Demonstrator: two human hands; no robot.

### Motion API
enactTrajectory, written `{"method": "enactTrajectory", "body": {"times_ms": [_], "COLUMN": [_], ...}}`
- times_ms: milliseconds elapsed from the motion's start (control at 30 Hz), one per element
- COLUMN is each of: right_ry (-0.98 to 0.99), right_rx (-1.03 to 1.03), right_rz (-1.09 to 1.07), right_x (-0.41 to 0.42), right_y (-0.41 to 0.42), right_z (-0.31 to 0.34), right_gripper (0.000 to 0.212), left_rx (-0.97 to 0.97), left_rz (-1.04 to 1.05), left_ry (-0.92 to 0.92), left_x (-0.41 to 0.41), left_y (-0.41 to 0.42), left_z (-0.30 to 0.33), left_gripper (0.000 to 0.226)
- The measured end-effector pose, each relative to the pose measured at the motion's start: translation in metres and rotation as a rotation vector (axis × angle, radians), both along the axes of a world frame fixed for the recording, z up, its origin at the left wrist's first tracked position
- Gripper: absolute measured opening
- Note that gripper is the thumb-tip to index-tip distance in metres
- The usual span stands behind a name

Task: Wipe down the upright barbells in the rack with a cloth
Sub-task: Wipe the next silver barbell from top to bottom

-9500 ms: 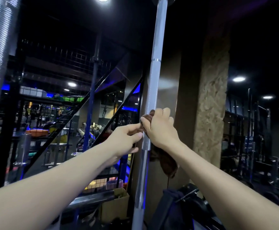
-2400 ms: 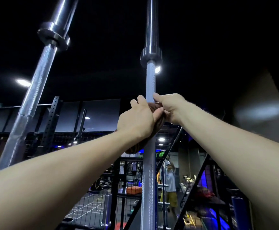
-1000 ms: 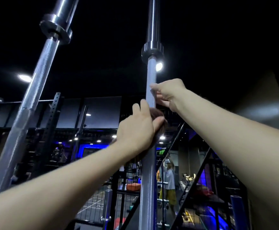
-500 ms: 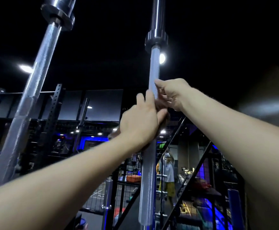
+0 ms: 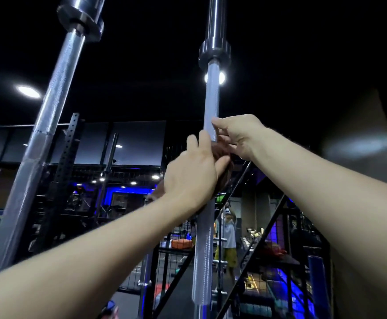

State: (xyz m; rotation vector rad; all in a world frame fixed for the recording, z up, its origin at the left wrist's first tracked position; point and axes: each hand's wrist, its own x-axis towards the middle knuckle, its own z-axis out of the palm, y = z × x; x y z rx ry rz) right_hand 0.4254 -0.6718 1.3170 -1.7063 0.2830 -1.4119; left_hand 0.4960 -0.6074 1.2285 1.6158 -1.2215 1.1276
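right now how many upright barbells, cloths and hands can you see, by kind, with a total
upright barbells: 2, the middle barbell and the left barbell
cloth: 1, the brown cloth
hands: 2, the left hand and the right hand
total: 5
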Motion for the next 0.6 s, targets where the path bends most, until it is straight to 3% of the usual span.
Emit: {"method": "enactTrajectory", "body": {"times_ms": [133,233,367,600], "right_ry": [-0.008,-0.032,-0.080,-0.032], "right_rx": [0.023,0.031,0.047,0.079], "right_rz": [0.047,0.059,0.092,0.028], "right_x": [-0.003,-0.003,0.001,0.000], "right_y": [0.002,0.002,0.001,0.004], "right_z": [-0.015,-0.015,-0.007,-0.029], "right_gripper": [0.013,0.018,0.011,0.017], "left_rx": [0.039,0.018,-0.047,0.068], "left_rz": [-0.012,-0.006,-0.064,-0.054], "left_ry": [-0.014,-0.032,0.088,0.027], "left_x": [0.003,0.006,0.003,0.000], "left_y": [0.009,0.007,-0.001,0.015], "left_z": [-0.018,0.004,0.038,-0.057], "left_gripper": [0.050,0.053,0.057,0.049]}}
